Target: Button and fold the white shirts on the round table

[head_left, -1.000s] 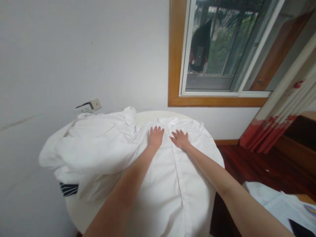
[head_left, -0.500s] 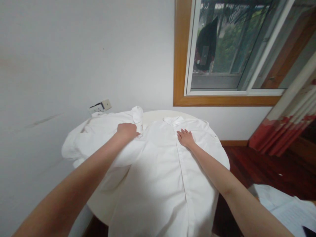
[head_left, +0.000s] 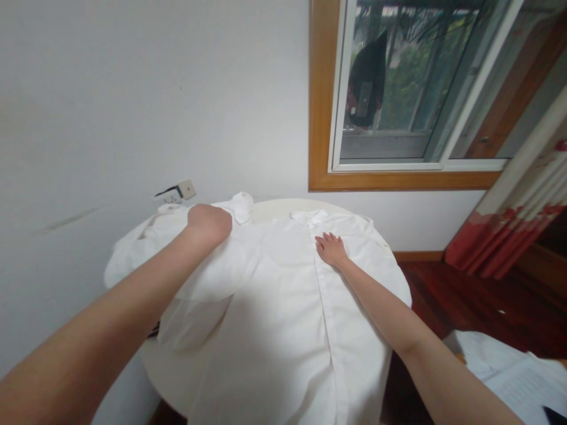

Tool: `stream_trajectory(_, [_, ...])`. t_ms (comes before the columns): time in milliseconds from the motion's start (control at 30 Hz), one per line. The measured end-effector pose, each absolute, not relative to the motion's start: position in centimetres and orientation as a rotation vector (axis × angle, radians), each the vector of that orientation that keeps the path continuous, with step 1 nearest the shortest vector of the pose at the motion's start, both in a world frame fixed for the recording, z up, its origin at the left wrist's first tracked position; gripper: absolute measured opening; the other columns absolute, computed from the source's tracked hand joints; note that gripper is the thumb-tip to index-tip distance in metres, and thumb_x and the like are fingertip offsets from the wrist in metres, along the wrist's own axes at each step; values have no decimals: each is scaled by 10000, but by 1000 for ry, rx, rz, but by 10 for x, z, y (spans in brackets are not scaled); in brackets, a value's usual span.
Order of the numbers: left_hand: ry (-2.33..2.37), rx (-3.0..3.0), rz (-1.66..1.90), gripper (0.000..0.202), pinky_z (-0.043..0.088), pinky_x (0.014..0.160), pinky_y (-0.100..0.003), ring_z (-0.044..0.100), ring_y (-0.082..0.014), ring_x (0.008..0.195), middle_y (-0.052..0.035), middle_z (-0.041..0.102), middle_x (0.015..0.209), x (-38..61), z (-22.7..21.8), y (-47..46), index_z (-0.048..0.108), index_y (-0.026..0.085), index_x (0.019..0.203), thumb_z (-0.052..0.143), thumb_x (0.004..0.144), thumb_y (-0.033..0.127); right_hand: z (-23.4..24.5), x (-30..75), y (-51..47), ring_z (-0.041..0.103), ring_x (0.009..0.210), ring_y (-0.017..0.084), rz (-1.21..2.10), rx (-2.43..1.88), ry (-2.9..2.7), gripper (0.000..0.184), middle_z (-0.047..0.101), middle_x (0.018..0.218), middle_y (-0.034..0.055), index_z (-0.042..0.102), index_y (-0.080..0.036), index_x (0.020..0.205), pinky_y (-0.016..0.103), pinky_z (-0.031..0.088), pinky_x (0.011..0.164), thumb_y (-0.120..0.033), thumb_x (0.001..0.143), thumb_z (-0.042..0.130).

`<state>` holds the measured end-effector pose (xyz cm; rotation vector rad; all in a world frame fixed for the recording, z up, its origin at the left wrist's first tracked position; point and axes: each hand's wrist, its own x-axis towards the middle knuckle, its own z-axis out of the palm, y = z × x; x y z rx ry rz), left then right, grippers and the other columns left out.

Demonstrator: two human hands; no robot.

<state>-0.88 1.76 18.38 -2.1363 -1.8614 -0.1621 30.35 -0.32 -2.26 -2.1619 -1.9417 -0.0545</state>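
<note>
A white buttoned shirt [head_left: 283, 307] lies spread over a round white table [head_left: 170, 378], its collar toward the wall and its lower part hanging over the near edge. On the left, my left hand [head_left: 210, 224] is curled over bunched white cloth and grips the shirt's left side; its fingertips are hidden under the hand. Flat on the shirt's upper right, just below the collar [head_left: 309, 218], rests my right hand [head_left: 331, 248] with fingers spread. More crumpled white fabric [head_left: 146, 242] lies beyond my left forearm, and a rolled bit of cloth [head_left: 242, 208] stands up near the wall.
Behind the table is a white wall with an outlet [head_left: 186, 189] and a wood-framed window [head_left: 319, 118]. A red and cream curtain [head_left: 505, 236] hangs at right above dark red flooring. Papers [head_left: 522, 378] lie at the lower right, beside a white cloth or bag.
My left hand has moved left, drawing the shirt's left side with it and smoothing the cloth between my hands. My right hand stays pressed in the same place.
</note>
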Motion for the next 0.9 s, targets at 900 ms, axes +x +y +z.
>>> stream_trajectory(900, [-1588,-3824,-861,406,382,1006,-353,550,-245,1153,-142,623,1207,151,39,-17,591,127,1130,525,813,371,-17,345,3,539,696,157,824,-1448,-1525,535,652,724,50,706,-133,768,273,410,675,-630,780,508])
